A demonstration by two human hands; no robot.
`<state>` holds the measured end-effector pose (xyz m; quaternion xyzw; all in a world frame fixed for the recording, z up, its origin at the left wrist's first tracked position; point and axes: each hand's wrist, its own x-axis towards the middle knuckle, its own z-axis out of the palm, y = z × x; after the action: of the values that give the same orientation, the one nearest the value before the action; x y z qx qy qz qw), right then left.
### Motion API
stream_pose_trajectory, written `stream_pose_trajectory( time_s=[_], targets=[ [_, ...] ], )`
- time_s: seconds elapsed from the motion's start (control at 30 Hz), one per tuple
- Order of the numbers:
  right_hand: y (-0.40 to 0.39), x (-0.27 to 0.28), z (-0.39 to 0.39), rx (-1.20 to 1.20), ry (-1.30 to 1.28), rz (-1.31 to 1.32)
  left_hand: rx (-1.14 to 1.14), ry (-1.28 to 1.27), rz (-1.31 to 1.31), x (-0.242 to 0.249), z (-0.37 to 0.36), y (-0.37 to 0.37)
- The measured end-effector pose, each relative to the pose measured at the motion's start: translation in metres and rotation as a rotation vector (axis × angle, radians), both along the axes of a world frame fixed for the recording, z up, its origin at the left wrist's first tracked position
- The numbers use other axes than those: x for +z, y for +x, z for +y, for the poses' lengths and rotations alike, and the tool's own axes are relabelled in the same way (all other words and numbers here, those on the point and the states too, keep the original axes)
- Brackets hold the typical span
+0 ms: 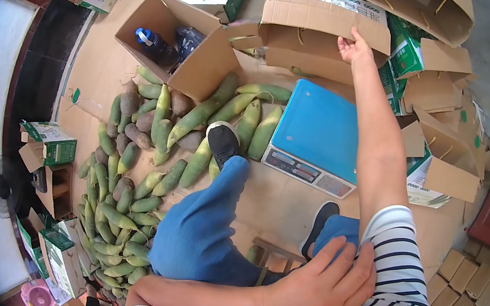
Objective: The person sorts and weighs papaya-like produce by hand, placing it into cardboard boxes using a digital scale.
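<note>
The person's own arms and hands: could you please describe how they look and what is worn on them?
The left hand and right hand are bare, with no gloves or rings visible. The forearms are uncovered, and no watch or bracelet shows on them. The short sleeves are white with narrow dark stripes.
</note>
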<state>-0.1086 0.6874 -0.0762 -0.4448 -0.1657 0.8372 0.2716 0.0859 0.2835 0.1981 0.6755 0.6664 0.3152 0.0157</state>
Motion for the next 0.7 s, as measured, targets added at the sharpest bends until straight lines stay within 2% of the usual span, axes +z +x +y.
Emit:
stream_pose_trajectory(
  time_s=[0.07,0.1,0.17,0.3,0.47,0.57,0.7],
  targets=[
    [-0.011,-0.001,0.02,0.069,0.117,0.055,0.0,-0.016,0.011,0.001,0.0,-0.002],
    [-0.014,0.024,0.014,0.031,0.255,0.073,-0.003,-0.012,0.019,0.0,0.0,-0.003],
    [-0.021,0.07,0.012,-0.004,0.317,0.057,-0.015,-0.002,0.03,0.0,0.001,-0.002],
    [0.006,0.136,-0.04,0.168,0.374,0.145,-0.031,0.05,0.029,0.0,0.004,0.006],
    [0.086,0.173,-0.11,0.23,0.327,0.098,-0.028,0.124,0.067,-0.001,0.011,0.018],
    [0.144,0.193,-0.128,0.209,0.422,0.025,-0.022,0.172,0.032,-0.008,0.015,0.026],
    [0.216,0.206,-0.118,0.304,0.633,-0.053,-0.041,0.204,0.036,-0.014,0.022,0.034]
  ],
)
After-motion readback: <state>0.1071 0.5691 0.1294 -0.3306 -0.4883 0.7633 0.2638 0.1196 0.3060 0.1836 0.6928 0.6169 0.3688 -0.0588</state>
